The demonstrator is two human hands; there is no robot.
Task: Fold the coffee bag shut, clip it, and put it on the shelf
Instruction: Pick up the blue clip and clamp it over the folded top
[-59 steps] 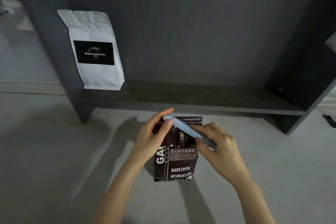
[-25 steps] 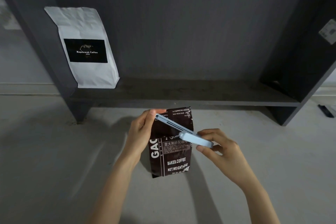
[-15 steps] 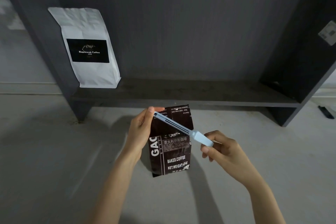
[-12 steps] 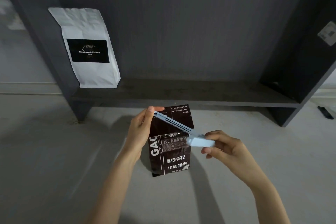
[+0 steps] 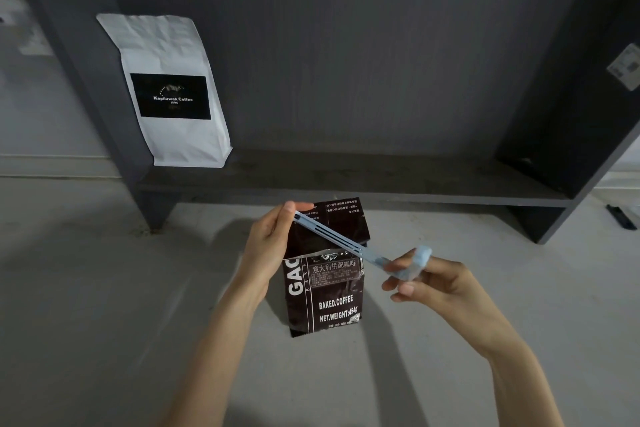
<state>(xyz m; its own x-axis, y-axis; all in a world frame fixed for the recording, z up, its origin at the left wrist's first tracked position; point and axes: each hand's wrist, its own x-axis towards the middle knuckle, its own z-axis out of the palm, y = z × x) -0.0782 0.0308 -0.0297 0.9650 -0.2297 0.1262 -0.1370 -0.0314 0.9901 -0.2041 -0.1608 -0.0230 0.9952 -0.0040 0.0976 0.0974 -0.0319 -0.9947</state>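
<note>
- The dark grey shelf unit [image 5: 346, 180] is filling most of the room ahead, its low board running left to right just above the pale floor [image 5: 86, 288], with a small pale sticker [image 5: 628, 69] showing on its right side panel; the print on it is too small to read.
- A white coffee bag [image 5: 166, 87] is standing upright at the left end of that board, leaning against the side panel, its black label reading "Kopiluwak Coffee" with a tiny line beneath that I cannot make out.
- The dark brown coffee bag [image 5: 325, 288] is standing upright on the floor just in front of the shelf, between the person's forearms, its long axis vertical and its printed face turned toward the person. It is reading "BAKED.COFFEE" and "NET.WEIGHT:454g", with big white letters "GAC" running up the left edge and a line of Chinese characters above; its top flap is folded over.
- The left hand [image 5: 270, 239] is reaching in from below, fingers pointing upward, pinching the far end of the clip against the bag's top left corner.
- The right hand [image 5: 436, 284] is coming in from the right, its fingers curled loosely around the clip's near end, which is blurred.
- The pale blue clip [image 5: 332, 239] is lying across the folded top, slanting from upper left down to lower right, its two bars looking close together.
- A small dark object [image 5: 621, 217] is lying on the floor at far right.
</note>
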